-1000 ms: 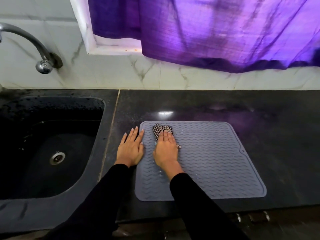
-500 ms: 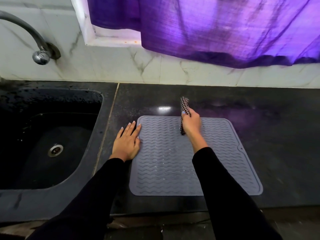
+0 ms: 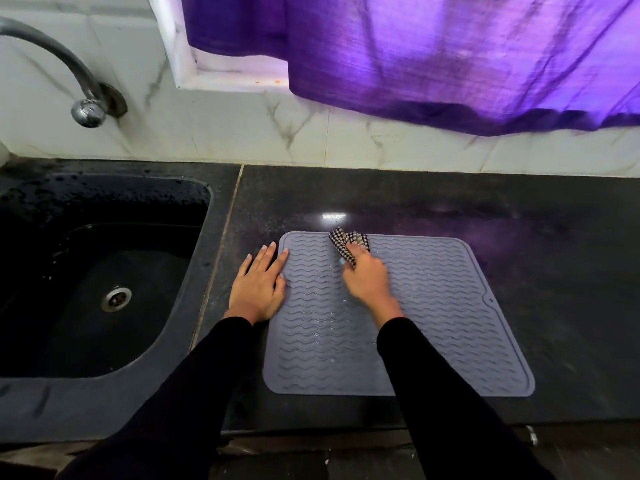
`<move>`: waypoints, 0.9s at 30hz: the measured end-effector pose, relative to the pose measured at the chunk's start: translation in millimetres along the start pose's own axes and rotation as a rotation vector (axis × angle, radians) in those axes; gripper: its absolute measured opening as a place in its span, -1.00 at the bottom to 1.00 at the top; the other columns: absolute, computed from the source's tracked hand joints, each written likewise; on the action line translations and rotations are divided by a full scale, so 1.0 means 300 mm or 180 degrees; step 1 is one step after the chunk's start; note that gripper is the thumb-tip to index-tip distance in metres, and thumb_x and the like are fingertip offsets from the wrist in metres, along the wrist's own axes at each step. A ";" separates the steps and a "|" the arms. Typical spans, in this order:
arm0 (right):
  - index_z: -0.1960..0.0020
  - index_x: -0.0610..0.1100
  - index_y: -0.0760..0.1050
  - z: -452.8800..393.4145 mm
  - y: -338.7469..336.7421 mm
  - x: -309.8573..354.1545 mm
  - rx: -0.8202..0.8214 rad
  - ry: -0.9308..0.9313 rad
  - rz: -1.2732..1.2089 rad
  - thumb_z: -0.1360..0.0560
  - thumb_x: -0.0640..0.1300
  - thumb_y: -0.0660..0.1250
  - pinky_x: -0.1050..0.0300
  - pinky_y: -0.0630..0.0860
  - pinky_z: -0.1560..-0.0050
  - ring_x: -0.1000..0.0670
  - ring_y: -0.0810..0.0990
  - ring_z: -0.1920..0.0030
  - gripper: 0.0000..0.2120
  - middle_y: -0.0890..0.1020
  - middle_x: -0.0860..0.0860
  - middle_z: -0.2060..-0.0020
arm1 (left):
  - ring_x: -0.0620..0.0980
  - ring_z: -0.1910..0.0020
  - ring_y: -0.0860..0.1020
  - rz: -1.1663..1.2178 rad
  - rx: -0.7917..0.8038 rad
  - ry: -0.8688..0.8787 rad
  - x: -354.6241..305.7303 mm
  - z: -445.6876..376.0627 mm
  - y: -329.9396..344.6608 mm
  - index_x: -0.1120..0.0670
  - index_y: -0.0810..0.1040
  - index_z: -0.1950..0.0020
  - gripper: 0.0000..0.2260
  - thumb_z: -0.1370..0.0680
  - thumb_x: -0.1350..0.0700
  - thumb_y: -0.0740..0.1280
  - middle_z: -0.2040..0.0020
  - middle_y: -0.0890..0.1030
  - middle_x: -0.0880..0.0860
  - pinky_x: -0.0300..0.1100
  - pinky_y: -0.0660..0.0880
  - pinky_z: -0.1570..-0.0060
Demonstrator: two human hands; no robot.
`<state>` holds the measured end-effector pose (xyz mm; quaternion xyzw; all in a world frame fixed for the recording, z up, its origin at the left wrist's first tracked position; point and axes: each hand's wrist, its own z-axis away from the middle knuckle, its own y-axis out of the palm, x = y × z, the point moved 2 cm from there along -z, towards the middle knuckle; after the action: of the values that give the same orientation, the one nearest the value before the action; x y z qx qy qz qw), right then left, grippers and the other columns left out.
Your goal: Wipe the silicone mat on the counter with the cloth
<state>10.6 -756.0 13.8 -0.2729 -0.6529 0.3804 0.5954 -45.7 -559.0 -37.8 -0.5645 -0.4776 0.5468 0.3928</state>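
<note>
A grey silicone mat (image 3: pixel 443 313) with wavy ridges lies flat on the dark counter (image 3: pixel 519 209). My right hand (image 3: pixel 365 278) grips a black-and-white checked cloth (image 3: pixel 346 242) near the mat's far edge, left of its middle; the cloth's bunched end touches the mat. My left hand (image 3: pixel 258 287) lies flat with straight fingers across the mat's left edge, partly on the counter. Small water droplets glint on the mat's centre.
A dark wet sink (image 3: pixel 104 271) with a metal drain (image 3: pixel 116 298) sits to the left. A curved metal tap (image 3: pixel 86 109) juts from the marble-tiled wall. A purple curtain (image 3: pixel 450 57) hangs over the window behind. The counter's front edge runs close below the mat.
My right hand lifted the cloth off the mat's top left and carried it right, then brought it back down onto the mat's far edge. My left hand stayed at the left edge.
</note>
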 end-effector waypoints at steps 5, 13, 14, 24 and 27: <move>-0.14 -0.19 0.55 -0.078 -0.126 -0.059 -0.0816 0.1645 -0.2789 -0.51 -0.21 0.25 0.06 0.50 -0.01 -0.11 0.58 0.01 -0.77 0.64 -0.14 -0.03 | -0.05 -0.53 0.00 -0.0010 0.0007 0.0008 0.001 0.000 0.000 -0.07 0.03 -0.53 -0.31 -0.41 -0.15 -0.32 -0.55 0.05 0.01 -0.07 -0.13 -0.49; -0.37 -0.24 0.32 0.028 -0.004 0.014 -0.0087 0.0118 0.0753 -0.49 -0.18 0.19 0.05 0.30 -0.35 -0.15 0.40 -0.32 -0.55 0.45 -0.21 -0.31 | -0.06 -0.53 0.02 -0.0031 -0.0036 -0.0006 0.003 -0.001 0.005 -0.10 0.02 -0.52 -0.34 -0.43 -0.16 -0.33 -0.55 0.06 0.01 -0.08 -0.12 -0.48; -0.41 -0.27 0.25 0.033 0.025 0.007 -0.0097 0.0016 0.0892 -0.49 -0.15 0.18 0.06 0.18 -0.44 -0.13 0.30 -0.41 -0.49 0.37 -0.21 -0.38 | -0.06 -0.53 0.02 -0.0047 -0.0028 -0.0009 0.003 -0.002 0.004 -0.11 0.02 -0.52 -0.34 -0.42 -0.16 -0.33 -0.55 0.06 0.01 -0.08 -0.12 -0.48; -0.40 -0.12 0.35 -0.002 -0.056 -0.050 0.0118 -0.0010 0.0082 -0.54 -0.21 0.15 0.11 0.30 -0.31 -0.14 0.43 -0.32 -0.58 0.43 -0.11 -0.36 | -0.05 -0.53 -0.01 -0.0078 0.0017 -0.0020 -0.003 -0.001 0.008 -0.05 0.01 -0.54 -0.30 -0.40 -0.14 -0.35 -0.55 0.03 0.02 -0.08 -0.16 -0.47; -0.25 -0.15 0.51 -0.046 -0.108 -0.070 0.0074 0.0722 -0.1191 -0.50 -0.27 0.15 0.16 0.42 -0.06 -0.11 0.54 -0.10 -0.64 0.61 -0.13 -0.07 | -0.04 -0.53 -0.06 -0.0136 0.0105 -0.0017 -0.010 0.005 0.000 -0.02 -0.04 -0.54 -0.27 -0.38 -0.14 -0.38 -0.56 -0.02 0.03 -0.07 -0.20 -0.47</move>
<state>30.4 -788.9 28.5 -0.1811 -0.6165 0.2377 0.7284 -47.1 -562.1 -37.2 -0.5461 -0.4816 0.5475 0.4124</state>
